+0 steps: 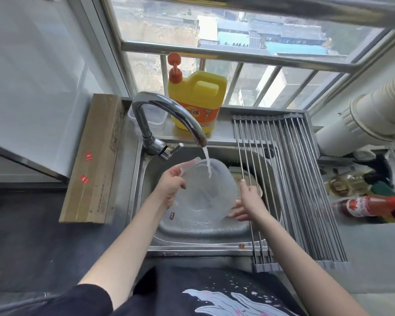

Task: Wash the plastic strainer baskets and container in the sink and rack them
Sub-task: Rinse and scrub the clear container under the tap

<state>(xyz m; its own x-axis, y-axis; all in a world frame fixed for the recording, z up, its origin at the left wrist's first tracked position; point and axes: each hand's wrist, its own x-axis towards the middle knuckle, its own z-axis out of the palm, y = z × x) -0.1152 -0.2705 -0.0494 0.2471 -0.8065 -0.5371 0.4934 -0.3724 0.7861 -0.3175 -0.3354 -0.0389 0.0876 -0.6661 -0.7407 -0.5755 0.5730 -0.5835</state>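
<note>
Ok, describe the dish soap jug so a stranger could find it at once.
Start at the window behind the sink. On the ledge below it, just behind the curved faucet, stands the dish soap jug. It is the only bright yellow thing there, topped with an orange pump.

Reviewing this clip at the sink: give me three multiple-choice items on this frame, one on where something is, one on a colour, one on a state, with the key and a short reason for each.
1. Where does the roll-up drying rack lie?
A. Across the right part of the sink
B. On the window sill
C. On the floor

2. What colour is the pump on the yellow detergent jug?
A. Blue
B. Orange
C. White

3. What is the state of the faucet?
A. Off and dry
B. Removed from the sink
C. Running into the clear plastic container

Key: 1 A, its rods span the basin's right side. 2 B, the pump head is orange. 3 C, a stream falls from the spout into the container, which the left hand grips by the rim while the right hand touches its far side with straight fingers.
</note>
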